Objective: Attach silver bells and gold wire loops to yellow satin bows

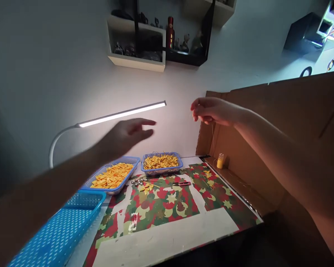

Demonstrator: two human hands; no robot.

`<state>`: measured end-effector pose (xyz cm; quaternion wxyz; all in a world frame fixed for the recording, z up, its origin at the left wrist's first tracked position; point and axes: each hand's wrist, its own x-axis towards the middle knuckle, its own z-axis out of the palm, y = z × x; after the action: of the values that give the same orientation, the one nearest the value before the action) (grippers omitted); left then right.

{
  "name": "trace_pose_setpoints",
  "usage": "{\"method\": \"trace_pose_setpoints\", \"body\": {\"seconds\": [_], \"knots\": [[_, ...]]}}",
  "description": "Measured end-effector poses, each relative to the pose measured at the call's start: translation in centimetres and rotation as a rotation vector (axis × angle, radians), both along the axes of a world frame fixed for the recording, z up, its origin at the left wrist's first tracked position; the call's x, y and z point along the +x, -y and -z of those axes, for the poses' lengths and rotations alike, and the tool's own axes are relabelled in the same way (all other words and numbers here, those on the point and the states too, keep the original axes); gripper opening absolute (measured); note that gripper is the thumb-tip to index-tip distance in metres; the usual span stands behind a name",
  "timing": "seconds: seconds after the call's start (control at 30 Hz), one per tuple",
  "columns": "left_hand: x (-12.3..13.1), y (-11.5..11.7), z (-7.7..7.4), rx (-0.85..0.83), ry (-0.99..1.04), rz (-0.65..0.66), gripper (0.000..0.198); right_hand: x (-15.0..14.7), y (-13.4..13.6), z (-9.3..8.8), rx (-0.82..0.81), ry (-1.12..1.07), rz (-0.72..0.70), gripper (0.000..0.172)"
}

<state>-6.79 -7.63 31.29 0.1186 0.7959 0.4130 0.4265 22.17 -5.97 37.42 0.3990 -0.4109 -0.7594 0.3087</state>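
Note:
My left hand (128, 135) is raised above the baskets, just below the lit lamp bar (125, 113), its thumb and forefinger apart and nothing between them. Up on the right, my right hand (211, 110) hangs in front of the white wall and the cardboard's edge. Its fingers are curled; the fingertips lie near one another, and whether they pinch something thin cannot be made out. Below stand a basket of flat yellow pieces (114, 175) and a smaller basket of golden pieces (161, 161). Red-handled snips (181, 183) rest on the patterned table cover (161, 207).
Small silver balls (139, 181) and yellow pieces (147, 187) lie near the baskets. A blue basket (52, 233) is at the lower left. Tall cardboard (267, 141) borders the right side, with a small yellow bottle (220, 161) beside it. Shelves (139, 63) hang above.

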Motion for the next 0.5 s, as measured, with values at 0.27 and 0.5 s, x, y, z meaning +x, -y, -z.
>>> {"method": "trace_pose_setpoints", "body": {"seconds": [0.27,0.5], "knots": [[8.1,-3.9,2.3,-0.211,0.063,0.33,0.019,-2.3,-1.3,4.0,-0.124,0.05,-0.098,0.015],[2.4,-5.9,-1.3,-0.154,0.147,0.201,0.035,-0.6,-2.5,6.9,-0.296,-0.091,-0.151,0.019]]}}
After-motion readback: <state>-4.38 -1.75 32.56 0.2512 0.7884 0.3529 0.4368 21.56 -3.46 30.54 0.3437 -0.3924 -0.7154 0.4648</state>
